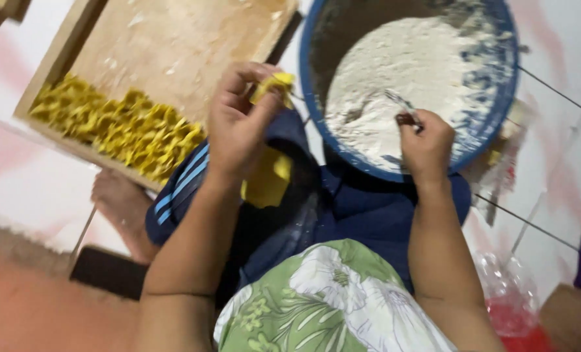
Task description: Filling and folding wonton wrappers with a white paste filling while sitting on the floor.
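Head view: left hand [238, 124] pinches small folded yellow dough piece [274, 85] at fingertips, just left of round blue flour-filled basin [506, 98]; right hand [426, 145], nearer flour, closes on thin metal utensil [400, 104] angled into white flour [411, 72]; wooden tray [173, 45] with yellow pieces farther left.

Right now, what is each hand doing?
Left hand: closed, pinching a yellow dough piece.
Right hand: closed on a spoon in the flour bowl.
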